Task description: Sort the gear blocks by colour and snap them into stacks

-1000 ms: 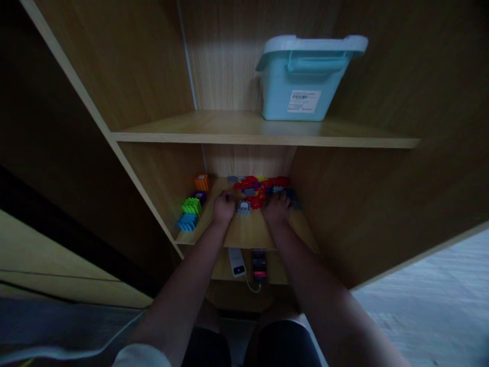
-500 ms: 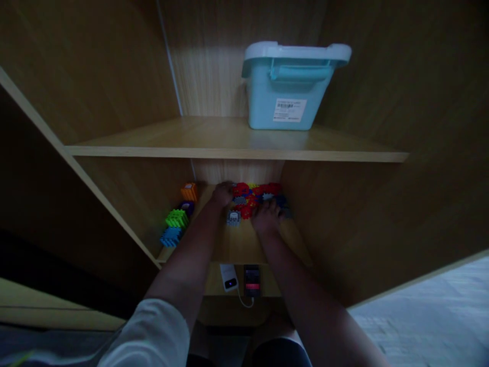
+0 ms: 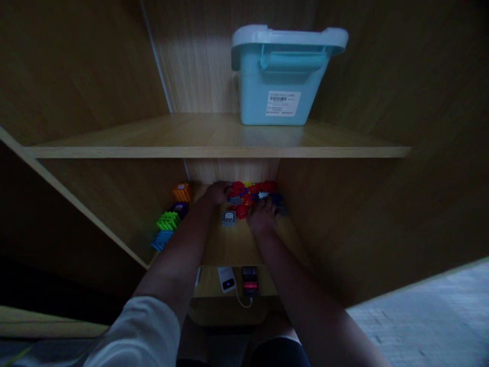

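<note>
Both my arms reach into the lower cabinet shelf (image 3: 237, 244). My left hand (image 3: 216, 192) rests at the left edge of a pile of small red, blue and grey toothed plastic pieces (image 3: 254, 196), fingers curled on them; what it grips is hidden. My right hand (image 3: 261, 216) lies on the near side of the pile, knuckles toward me, fingers bent into the pieces. A single grey piece (image 3: 229, 218) sits between my hands. Along the shelf's left side stand an orange block (image 3: 182, 192), a purple block (image 3: 179, 208), a green block (image 3: 167, 221) and a blue block (image 3: 162, 239).
A pale blue lidded storage bin (image 3: 280, 76) with a white label stands on the upper shelf (image 3: 214, 145). Below the lower shelf's front edge, a white power bank (image 3: 226, 279) and a dark device with a red screen (image 3: 249, 280) are joined by a cable. Wooden cabinet walls close in both sides.
My left hand has moved from beside the grey piece to the back left of the pile. My right hand has stayed on the pile. The view has shifted left and darkened.
</note>
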The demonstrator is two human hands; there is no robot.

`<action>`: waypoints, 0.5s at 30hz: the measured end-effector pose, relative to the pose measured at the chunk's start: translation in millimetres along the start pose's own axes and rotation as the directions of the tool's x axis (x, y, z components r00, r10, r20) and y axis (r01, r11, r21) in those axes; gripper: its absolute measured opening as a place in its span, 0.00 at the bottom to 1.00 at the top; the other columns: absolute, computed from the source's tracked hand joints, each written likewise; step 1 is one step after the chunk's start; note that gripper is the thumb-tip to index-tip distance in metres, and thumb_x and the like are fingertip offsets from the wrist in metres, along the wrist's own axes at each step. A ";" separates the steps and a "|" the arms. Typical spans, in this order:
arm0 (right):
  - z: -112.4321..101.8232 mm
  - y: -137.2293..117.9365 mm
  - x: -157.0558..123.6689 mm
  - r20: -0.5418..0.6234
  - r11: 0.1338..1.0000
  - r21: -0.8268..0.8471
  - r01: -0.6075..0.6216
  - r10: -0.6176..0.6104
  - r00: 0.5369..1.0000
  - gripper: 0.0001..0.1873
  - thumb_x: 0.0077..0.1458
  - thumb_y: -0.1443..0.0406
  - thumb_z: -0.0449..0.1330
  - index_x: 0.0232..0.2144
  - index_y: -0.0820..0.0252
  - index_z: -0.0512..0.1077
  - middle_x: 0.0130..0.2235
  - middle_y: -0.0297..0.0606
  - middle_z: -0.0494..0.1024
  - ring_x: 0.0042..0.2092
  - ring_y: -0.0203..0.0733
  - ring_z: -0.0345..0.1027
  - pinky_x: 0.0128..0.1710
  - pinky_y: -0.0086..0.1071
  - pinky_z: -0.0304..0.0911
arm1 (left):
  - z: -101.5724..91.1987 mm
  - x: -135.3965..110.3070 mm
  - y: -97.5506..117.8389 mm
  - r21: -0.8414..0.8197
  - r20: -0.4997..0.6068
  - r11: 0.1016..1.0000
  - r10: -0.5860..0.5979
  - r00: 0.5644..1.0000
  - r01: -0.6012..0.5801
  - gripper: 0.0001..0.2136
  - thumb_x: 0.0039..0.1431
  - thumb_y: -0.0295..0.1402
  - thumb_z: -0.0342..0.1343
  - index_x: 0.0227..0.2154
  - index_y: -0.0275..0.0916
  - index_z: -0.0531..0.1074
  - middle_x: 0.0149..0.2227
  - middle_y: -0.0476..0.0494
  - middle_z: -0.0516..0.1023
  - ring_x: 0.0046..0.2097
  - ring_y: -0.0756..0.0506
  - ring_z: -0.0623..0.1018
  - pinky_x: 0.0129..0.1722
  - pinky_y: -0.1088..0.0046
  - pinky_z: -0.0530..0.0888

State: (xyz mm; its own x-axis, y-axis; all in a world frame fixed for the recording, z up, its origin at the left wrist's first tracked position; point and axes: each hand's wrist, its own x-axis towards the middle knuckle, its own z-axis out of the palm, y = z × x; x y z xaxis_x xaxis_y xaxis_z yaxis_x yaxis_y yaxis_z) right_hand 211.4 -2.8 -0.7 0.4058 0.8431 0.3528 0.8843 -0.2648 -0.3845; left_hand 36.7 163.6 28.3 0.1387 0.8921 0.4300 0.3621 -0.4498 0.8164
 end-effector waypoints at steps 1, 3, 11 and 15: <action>-0.9 -0.4 -0.1 0.005 1.000 0.000 -0.002 0.002 1.000 0.30 0.69 0.57 0.50 0.63 0.74 0.70 0.73 0.71 0.60 0.68 0.73 0.59 0.67 0.71 0.50 | -0.5 -0.7 0.9 0.018 0.046 1.000 0.013 0.999 -0.014 0.05 0.49 0.33 0.70 0.25 0.44 0.78 0.33 0.39 0.83 0.41 0.41 0.80 0.60 0.63 0.74; -2.8 -1.2 -0.2 0.010 1.000 0.002 -0.007 0.007 1.000 0.30 0.69 0.58 0.50 0.63 0.75 0.70 0.72 0.71 0.60 0.68 0.73 0.59 0.67 0.71 0.49 | -2.2 -2.8 4.2 0.046 0.124 0.997 0.051 0.991 -0.057 0.02 0.51 0.31 0.68 0.28 0.43 0.80 0.37 0.37 0.84 0.48 0.40 0.81 0.67 0.61 0.69; -9.5 -2.7 -3.5 0.010 1.000 0.018 -0.006 0.006 1.000 0.29 0.69 0.59 0.50 0.64 0.74 0.68 0.72 0.72 0.60 0.69 0.73 0.58 0.67 0.69 0.50 | -14.4 -25.1 28.9 -0.080 -0.128 0.996 -0.045 0.991 0.035 0.07 0.60 0.29 0.60 0.37 0.40 0.83 0.49 0.34 0.85 0.57 0.36 0.80 0.68 0.56 0.71; -8.2 -2.1 -3.7 0.006 1.000 0.007 -0.004 0.004 1.000 0.29 0.70 0.59 0.50 0.64 0.74 0.68 0.72 0.70 0.61 0.68 0.71 0.59 0.66 0.68 0.52 | -11.4 -57.9 36.3 -0.297 -0.159 0.948 -0.172 0.972 0.119 0.11 0.62 0.30 0.60 0.46 0.35 0.81 0.52 0.35 0.85 0.53 0.41 0.83 0.62 0.59 0.75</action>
State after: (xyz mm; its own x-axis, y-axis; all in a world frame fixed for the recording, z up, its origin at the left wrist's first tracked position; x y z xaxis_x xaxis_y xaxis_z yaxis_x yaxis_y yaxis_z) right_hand 209.9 -9.2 5.8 0.4080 0.8448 0.3461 0.8810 -0.2649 -0.3919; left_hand 31.3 95.1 37.4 -0.0743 0.9378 0.3392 0.0861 -0.3329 0.9390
